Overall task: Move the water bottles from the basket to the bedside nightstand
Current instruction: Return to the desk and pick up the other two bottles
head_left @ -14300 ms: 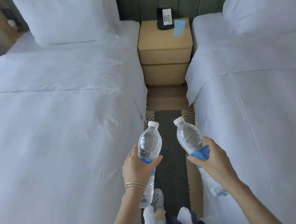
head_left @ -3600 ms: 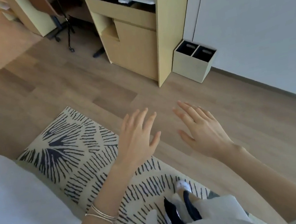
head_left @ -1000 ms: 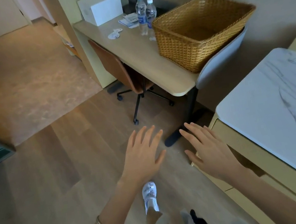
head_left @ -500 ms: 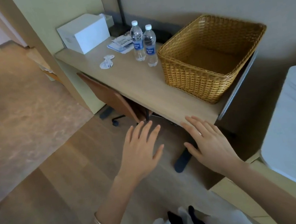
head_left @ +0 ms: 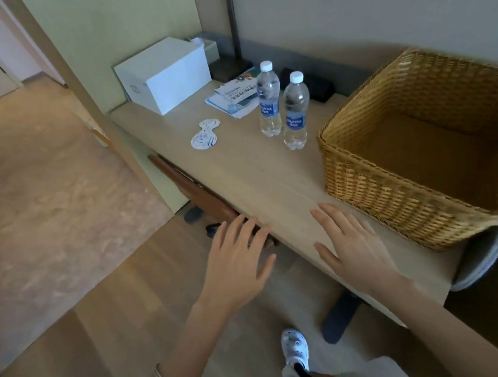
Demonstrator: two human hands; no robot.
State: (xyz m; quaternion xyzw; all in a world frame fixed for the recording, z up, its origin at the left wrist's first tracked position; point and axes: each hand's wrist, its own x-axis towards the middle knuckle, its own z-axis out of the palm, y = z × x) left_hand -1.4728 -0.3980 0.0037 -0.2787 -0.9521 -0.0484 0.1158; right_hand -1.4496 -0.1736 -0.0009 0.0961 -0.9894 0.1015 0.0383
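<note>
A woven wicker basket [head_left: 407, 205] stands on the right part of a wooden desk [head_left: 260, 183]; its inside shows nothing but its brown floor. Two clear water bottles with white caps and blue labels stand upright on the desk just left of the basket, one [head_left: 268, 99] farther back, one [head_left: 295, 111] nearer. My left hand [head_left: 236, 262] hovers open over the floor at the desk's front edge. My right hand [head_left: 352, 243] is open, palm down, over the desk's near edge, in front of the basket. Both hands hold nothing. The nightstand is out of view.
A white box [head_left: 164, 74] sits at the desk's back left, with leaflets [head_left: 234, 96] and a small white item [head_left: 204, 134] near the bottles. A dark lamp post [head_left: 230, 15] rises at the back. A brown chair [head_left: 196, 193] is tucked under the desk. Wood floor lies on the left.
I have walked from the beds, where each hand held a bottle, to the desk. Over the last second the desk and basket came closer; both hands stay open and empty.
</note>
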